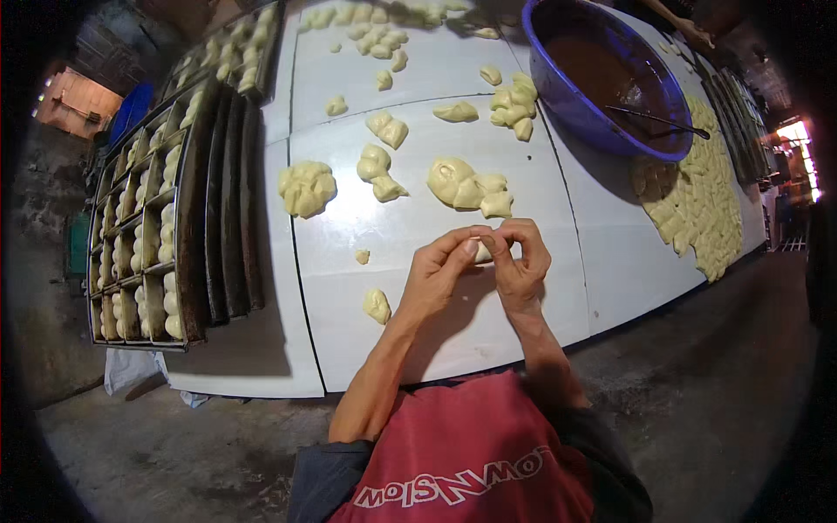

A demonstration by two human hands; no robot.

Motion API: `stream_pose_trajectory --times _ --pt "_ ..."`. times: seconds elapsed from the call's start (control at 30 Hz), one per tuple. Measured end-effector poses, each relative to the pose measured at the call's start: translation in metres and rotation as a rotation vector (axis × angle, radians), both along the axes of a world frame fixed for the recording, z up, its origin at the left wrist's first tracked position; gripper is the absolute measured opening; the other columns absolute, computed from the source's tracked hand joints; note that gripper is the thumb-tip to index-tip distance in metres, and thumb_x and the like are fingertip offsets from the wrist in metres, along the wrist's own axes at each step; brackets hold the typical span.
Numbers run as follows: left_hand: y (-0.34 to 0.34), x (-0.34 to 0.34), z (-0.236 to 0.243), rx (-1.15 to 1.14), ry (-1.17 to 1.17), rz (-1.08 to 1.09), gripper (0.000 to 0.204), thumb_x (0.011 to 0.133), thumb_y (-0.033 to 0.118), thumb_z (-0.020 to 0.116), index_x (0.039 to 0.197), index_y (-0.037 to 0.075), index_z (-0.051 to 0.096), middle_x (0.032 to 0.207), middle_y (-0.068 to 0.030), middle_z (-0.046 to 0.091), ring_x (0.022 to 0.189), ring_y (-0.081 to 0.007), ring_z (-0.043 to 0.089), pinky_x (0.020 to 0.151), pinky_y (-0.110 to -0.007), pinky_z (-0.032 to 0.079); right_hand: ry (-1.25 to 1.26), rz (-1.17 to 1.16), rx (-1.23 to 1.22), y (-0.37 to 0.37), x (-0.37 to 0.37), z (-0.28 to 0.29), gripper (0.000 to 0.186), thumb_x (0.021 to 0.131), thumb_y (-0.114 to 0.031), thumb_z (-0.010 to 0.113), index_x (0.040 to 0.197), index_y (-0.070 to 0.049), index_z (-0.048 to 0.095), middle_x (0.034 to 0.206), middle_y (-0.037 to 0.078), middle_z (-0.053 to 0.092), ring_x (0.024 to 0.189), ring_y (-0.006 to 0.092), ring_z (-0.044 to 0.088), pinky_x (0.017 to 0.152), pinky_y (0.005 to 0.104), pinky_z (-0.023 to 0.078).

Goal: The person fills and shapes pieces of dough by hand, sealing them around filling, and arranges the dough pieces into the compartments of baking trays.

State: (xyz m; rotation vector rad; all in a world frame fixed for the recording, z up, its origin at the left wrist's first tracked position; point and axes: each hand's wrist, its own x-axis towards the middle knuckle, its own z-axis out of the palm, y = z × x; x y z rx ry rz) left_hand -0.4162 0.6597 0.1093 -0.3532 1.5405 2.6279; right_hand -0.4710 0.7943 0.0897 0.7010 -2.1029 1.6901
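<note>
Between my two hands, just above the white table [384, 253], is a small piece of pale yellow dough [482, 253], mostly hidden by my fingers. My left hand [442, 268] pinches it from the left, thumb and fingertips together. From the right my right hand [521, 266] closes on the same piece, its fingertips meeting those of the left. Just beyond my hands lies a cluster of dough pieces [466, 187]. A larger dough lump [307, 188] rests to the left, and a small dough piece [377, 306] lies beside my left forearm.
A blue-purple basin [571, 109] of brown filling, with a long-handled utensil [658, 120], stands at the far right. Beside it spreads a dough sheet [697, 213]. Stacked divided trays [179, 253] of dough balls stand on the left. More dough pieces [375, 39] lie at the back.
</note>
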Motion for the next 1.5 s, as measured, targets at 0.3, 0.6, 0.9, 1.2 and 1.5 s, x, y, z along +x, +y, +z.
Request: stream_pose_trajectory --times 0.3,0.6,0.9,1.2,1.5 --pt "-0.004 0.007 -0.006 -0.177 -0.181 -0.03 0.033 0.101 0.028 0.057 0.113 0.001 0.069 0.089 -0.006 0.072 0.076 -0.014 0.066 0.072 -0.026 0.053 -0.252 0.199 0.183 0.016 0.021 0.02 0.019 0.092 -0.015 0.068 0.104 0.0 0.065 0.087 0.011 0.062 0.071 0.0167 0.06 0.063 0.0281 0.049" --pt "-0.006 0.023 -0.022 -1.34 0.194 -0.136 0.03 0.092 0.02 0.062 0.118 0.005 0.067 0.129 -0.0193 0.059 0.113 -0.0377 0.057 0.096 -0.045 0.046 -0.516 -0.005 0.496 0.033 -0.005 -0.008 0.018 0.095 -0.021 0.062 0.103 -0.006 0.068 0.098 0.013 0.067 0.087 0.0327 0.067 0.075 0.0409 0.053" --pt "0.002 -0.063 -0.028 -1.501 0.325 0.142 0.032 0.087 0.016 0.068 0.118 0.008 0.064 0.128 -0.0134 0.058 0.113 -0.0311 0.055 0.088 -0.044 0.043 0.393 0.056 0.73 0.016 -0.119 -0.028 0.022 0.087 -0.022 0.067 0.096 -0.003 0.065 0.1 0.016 0.068 0.08 0.031 0.067 0.073 0.0391 0.053" --pt "-0.002 -0.09 -0.045 -1.572 0.276 0.081 0.036 0.085 0.013 0.067 0.121 0.015 0.064 0.132 -0.0167 0.056 0.123 -0.0346 0.051 0.097 -0.049 0.039 -0.963 0.079 -0.311 0.108 -0.102 -0.02 0.027 0.089 -0.014 0.059 0.113 -0.003 0.054 0.094 0.007 0.064 0.082 0.0189 0.066 0.069 0.0306 0.055" --pt "0.073 -0.105 -0.041 -1.439 0.609 -0.126 0.046 0.081 0.035 0.075 0.119 0.011 0.065 0.132 -0.0104 0.056 0.123 -0.0289 0.051 0.097 -0.05 0.035 -0.989 0.151 -0.465 0.119 -0.073 -0.023 0.037 0.092 -0.007 0.064 0.126 0.001 0.054 0.112 0.009 0.061 0.1 0.0138 0.063 0.083 0.0258 0.056"
